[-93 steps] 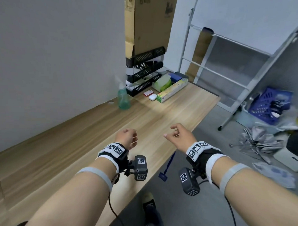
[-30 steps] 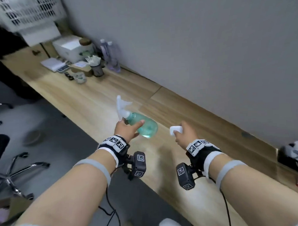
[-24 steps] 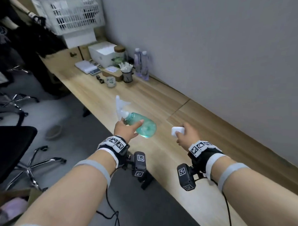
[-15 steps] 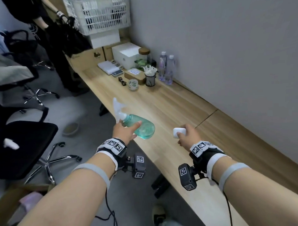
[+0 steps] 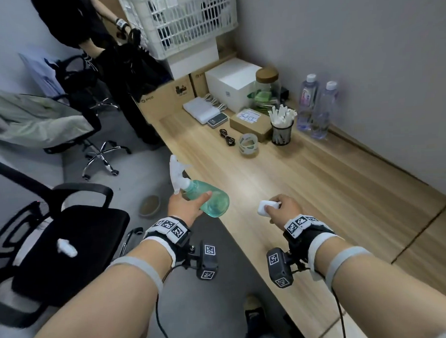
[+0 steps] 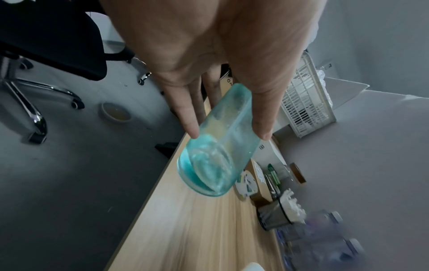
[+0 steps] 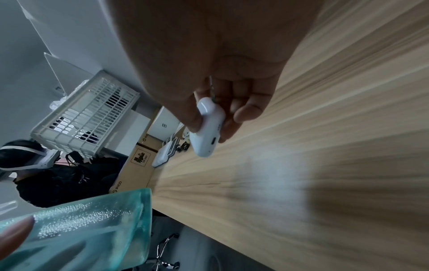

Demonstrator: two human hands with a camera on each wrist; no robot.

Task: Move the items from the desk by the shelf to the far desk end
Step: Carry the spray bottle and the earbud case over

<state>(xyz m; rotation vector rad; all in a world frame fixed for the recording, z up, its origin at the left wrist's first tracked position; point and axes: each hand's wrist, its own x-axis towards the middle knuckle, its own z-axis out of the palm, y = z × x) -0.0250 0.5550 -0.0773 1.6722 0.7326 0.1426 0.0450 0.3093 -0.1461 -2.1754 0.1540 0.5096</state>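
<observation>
My left hand (image 5: 186,206) grips a teal spray bottle (image 5: 210,200) with a white trigger head, tilted so its base points right, above the desk's front edge. In the left wrist view my fingers (image 6: 185,110) and thumb wrap the teal spray bottle (image 6: 218,157). My right hand (image 5: 281,209) pinches a small white earbud case (image 5: 267,207) over the wooden desk (image 5: 318,190). In the right wrist view thumb and fingers clamp the white earbud case (image 7: 207,133), and the teal spray bottle (image 7: 88,229) shows at lower left.
At the desk's far end stand a white box (image 5: 230,84), a cork-lidded jar (image 5: 267,89), two water bottles (image 5: 316,107), a black pen cup (image 5: 281,134), a tape roll (image 5: 248,144), a small cardboard box (image 5: 249,123) and a white basket (image 5: 178,18). A person in black (image 5: 106,46) and office chairs (image 5: 62,240) occupy the floor on the left.
Both hands, empty 3 seconds ago, now carry the bottle and the case. Over the last second the view has swung left along the desk, and the far-end items have come nearer.
</observation>
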